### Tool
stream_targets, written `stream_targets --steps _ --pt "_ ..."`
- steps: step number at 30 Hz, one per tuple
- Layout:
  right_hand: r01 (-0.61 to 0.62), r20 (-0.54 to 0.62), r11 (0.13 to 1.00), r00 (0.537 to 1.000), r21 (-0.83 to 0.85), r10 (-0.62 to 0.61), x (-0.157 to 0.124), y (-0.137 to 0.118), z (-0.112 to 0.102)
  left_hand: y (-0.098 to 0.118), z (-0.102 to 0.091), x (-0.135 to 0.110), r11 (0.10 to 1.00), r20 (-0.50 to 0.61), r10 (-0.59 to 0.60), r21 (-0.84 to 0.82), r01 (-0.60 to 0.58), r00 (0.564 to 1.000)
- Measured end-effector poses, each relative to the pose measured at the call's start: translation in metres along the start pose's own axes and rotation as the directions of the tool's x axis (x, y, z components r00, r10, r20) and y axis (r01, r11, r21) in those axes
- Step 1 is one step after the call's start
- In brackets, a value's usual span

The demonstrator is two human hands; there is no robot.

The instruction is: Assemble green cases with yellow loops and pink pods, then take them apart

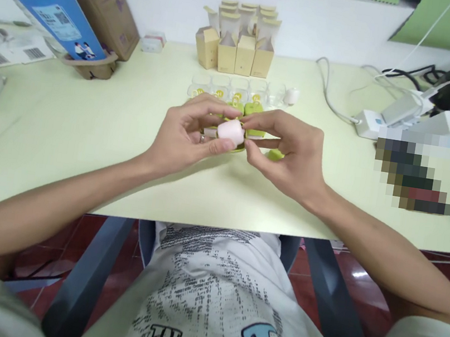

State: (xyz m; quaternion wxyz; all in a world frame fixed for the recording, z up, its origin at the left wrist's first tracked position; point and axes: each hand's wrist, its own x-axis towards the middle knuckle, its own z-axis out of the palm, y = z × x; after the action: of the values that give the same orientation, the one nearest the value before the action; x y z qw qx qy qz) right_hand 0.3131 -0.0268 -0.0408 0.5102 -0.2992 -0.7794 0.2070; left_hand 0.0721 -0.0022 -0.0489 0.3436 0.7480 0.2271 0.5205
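Note:
A small pale pink rounded block [231, 131] is held up over the table at the middle of the view. My left hand [190, 132] is closed on it, the thumb along its lower front edge. The fingertips of my right hand [289, 150] press in at its right side, thumb and fingers bent round it. A green rim [237, 149] shows just under the block; what it belongs to is mostly hidden by my hands. Behind my fingers lie several green pieces [254, 108], partly covered. Another green piece [275, 154] lies by my right fingers.
Clear plastic holders [240, 86] stand in a row behind my hands, with a pinkish white piece [291, 96] at their right end. Opened yellow cartons [245, 56] stand by the wall. A blue cup [56, 19] is at left; power strips and cables [397, 118] are at right.

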Motion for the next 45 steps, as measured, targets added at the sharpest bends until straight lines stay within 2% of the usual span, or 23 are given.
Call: stream_targets --steps 5,11,16,21,27,31,37,41,45 --pt "0.076 -0.037 0.995 0.996 -0.071 -0.078 -0.003 -0.002 0.001 0.005 0.003 -0.002 0.991 0.014 0.048 0.128 -0.049 0.999" --pt "0.065 -0.088 0.996 0.994 -0.064 -0.070 -0.003 -0.006 0.002 0.001 0.001 -0.001 0.974 0.011 0.121 0.192 -0.121 0.993" --pt "0.047 -0.092 0.996 0.994 -0.077 -0.054 -0.003 -0.010 0.001 0.002 0.001 -0.002 0.970 0.024 0.116 0.212 -0.118 0.993" --pt "0.092 -0.106 0.988 0.989 -0.126 -0.106 -0.002 -0.010 0.000 0.002 0.000 -0.002 0.962 0.029 0.127 0.239 -0.130 0.992" --pt "0.124 -0.061 0.980 0.989 -0.158 -0.135 -0.004 -0.010 0.000 0.003 0.000 -0.002 0.974 0.009 0.114 0.197 -0.113 0.993" --pt "0.133 -0.038 0.980 0.989 -0.150 -0.140 -0.005 -0.012 -0.001 0.008 0.003 -0.003 0.989 -0.012 0.073 0.129 -0.071 0.997" --pt "0.153 0.019 0.974 0.988 -0.164 -0.152 0.002 -0.005 -0.003 0.008 0.002 0.001 0.997 -0.060 0.001 -0.072 -0.006 0.998" --pt "0.208 0.078 0.965 0.977 -0.161 -0.198 0.007 0.007 -0.003 0.007 -0.004 0.004 0.978 -0.035 -0.135 -0.162 0.128 0.990" --pt "0.322 0.095 0.946 0.944 -0.039 -0.317 0.008 0.005 -0.002 0.009 -0.012 0.010 0.943 -0.065 -0.265 -0.227 0.244 0.962"
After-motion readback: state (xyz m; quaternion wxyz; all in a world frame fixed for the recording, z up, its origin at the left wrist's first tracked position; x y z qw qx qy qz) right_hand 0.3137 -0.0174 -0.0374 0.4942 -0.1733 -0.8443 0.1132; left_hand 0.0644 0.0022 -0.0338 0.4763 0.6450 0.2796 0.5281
